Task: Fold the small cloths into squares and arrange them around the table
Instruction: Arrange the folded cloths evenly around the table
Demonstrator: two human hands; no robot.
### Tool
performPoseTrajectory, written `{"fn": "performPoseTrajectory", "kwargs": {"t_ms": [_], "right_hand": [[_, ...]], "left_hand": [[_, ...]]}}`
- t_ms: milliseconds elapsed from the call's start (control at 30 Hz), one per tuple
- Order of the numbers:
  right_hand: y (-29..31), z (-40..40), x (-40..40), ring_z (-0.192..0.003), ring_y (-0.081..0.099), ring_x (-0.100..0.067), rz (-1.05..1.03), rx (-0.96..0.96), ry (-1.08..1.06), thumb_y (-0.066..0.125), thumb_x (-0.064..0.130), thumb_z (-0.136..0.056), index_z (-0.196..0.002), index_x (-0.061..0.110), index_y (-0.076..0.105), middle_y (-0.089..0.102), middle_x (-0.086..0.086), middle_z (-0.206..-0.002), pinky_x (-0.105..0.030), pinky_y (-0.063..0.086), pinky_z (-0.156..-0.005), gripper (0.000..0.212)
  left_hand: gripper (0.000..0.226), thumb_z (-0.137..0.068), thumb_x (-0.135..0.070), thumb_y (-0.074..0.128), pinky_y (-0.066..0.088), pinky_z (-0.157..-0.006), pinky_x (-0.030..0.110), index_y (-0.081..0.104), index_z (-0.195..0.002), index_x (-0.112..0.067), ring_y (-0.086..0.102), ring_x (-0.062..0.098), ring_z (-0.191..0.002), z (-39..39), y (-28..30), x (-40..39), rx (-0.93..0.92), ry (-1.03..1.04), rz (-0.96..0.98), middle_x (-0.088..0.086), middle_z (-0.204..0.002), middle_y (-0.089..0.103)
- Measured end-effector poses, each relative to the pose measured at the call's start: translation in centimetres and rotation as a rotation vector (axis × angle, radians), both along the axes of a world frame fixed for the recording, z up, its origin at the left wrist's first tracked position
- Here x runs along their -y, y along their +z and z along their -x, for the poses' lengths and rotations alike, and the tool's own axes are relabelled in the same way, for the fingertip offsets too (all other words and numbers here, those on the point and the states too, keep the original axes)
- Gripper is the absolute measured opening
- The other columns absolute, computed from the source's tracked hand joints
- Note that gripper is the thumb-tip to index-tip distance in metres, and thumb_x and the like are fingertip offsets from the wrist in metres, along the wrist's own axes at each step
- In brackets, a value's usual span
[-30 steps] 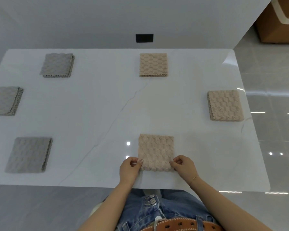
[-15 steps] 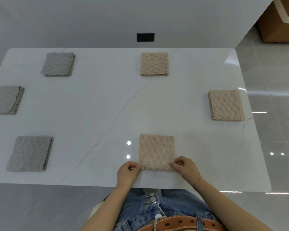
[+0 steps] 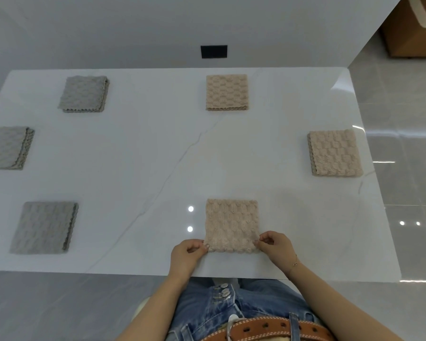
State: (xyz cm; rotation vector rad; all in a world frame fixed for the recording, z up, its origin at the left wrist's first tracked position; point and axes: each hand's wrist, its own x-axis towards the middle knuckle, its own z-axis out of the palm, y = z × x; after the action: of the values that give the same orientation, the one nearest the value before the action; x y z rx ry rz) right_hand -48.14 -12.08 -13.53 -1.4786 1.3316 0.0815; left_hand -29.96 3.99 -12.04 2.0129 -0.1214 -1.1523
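Both hands on the nearest beige cloth (image 3: 231,225), folded square, flat on the white worktop (image 3: 158,168) close to its near edge. Left hand (image 3: 186,254) pinches the cloth's near-left corner, fingers curled shut on the fabric. Right hand (image 3: 277,244) pinches the near-right corner the same way; thin bracelet on that wrist.

Other cloths, all folded squares lying flat, none touching:
- beige cloth at far edge (image 3: 226,92), straight ahead of the hands, well apart
- beige cloth on the right (image 3: 335,153), ahead and right of the right hand, near the worktop's right edge
- grey cloth near left (image 3: 44,227), well left of the left hand, about level with the held cloth
- grey cloth mid left (image 3: 8,147), ahead-left, cut off by the frame edge
- grey cloth far left (image 3: 84,93), furthest ahead-left

Black wall plate (image 3: 214,51) beyond the far edge.
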Motion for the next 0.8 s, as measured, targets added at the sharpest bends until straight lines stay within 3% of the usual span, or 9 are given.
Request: {"fn": "performPoseTrajectory", "kwargs": {"t_ms": [133,200,300,367,500,800], "right_hand": [[0.2,-0.1,0.3,-0.068,0.054,-0.012,-0.005,-0.004,0.025,0.072,0.014,-0.081,-0.077,0.012,0.063,0.061,-0.001,-0.073,-0.012,0.040,-0.060,0.010],[0.6,-0.2,0.6,-0.069,0.053,-0.012,-0.038,0.010,0.028,0.072,0.013,-0.080,-0.082,0.014,0.061,0.060,0.001,-0.075,-0.013,0.041,-0.062,0.010],[1.3,-0.6,1.8,-0.078,0.054,-0.017,-0.111,0.065,-0.090,0.068,0.012,-0.082,-0.097,0.015,0.062,0.058,-0.003,-0.083,-0.026,0.045,-0.072,0.016],[1.5,-1.4,3.2,-0.083,0.057,-0.020,-0.100,0.080,-0.155,0.067,0.014,-0.083,-0.103,0.015,0.060,0.059,-0.006,-0.089,-0.034,0.047,-0.077,0.021],[1.4,-4.0,5.5,-0.081,0.059,-0.021,-0.050,0.095,-0.188,0.068,0.014,-0.082,-0.092,0.017,0.062,0.061,-0.004,-0.085,-0.035,0.048,-0.078,0.012],[0.8,-6.0,6.2,-0.073,0.057,-0.018,-0.023,0.118,-0.227,0.072,0.014,-0.082,-0.083,0.009,0.067,0.064,-0.002,-0.076,-0.033,0.052,-0.077,0.008]], "left_hand": [[0.008,-0.078,-0.010,0.076,0.043,-0.069,0.016,0.070,-0.074,-0.015,0.060,0.008,-0.075,-0.3,0.1,0.5,0.052,-0.102,-0.041,-0.001,-0.080,0.068],[0.007,-0.078,-0.016,0.076,0.043,-0.067,0.014,0.070,-0.077,-0.014,0.059,0.008,-0.077,-0.9,0.5,1.0,-0.011,-0.116,-0.076,-0.002,-0.081,0.067],[0.021,-0.079,-0.027,0.075,0.048,-0.078,0.025,0.066,-0.093,-0.013,0.060,0.014,-0.089,-2.1,1.3,1.8,-0.120,-0.034,-0.075,0.001,-0.095,0.066],[0.022,-0.080,-0.027,0.073,0.047,-0.078,0.025,0.064,-0.097,-0.015,0.059,0.014,-0.092,-2.9,1.9,3.0,-0.063,0.005,-0.056,0.000,-0.099,0.064],[0.021,-0.083,-0.022,0.070,0.042,-0.069,0.014,0.062,-0.101,-0.015,0.056,0.006,-0.085,-3.4,2.1,7.0,0.102,-0.025,-0.016,-0.004,-0.097,0.062],[0.007,-0.086,-0.018,0.066,0.042,-0.064,0.013,0.062,-0.089,-0.014,0.055,0.009,-0.075,-3.1,0.7,9.4,0.204,-0.002,-0.041,-0.006,-0.080,0.059]]}}
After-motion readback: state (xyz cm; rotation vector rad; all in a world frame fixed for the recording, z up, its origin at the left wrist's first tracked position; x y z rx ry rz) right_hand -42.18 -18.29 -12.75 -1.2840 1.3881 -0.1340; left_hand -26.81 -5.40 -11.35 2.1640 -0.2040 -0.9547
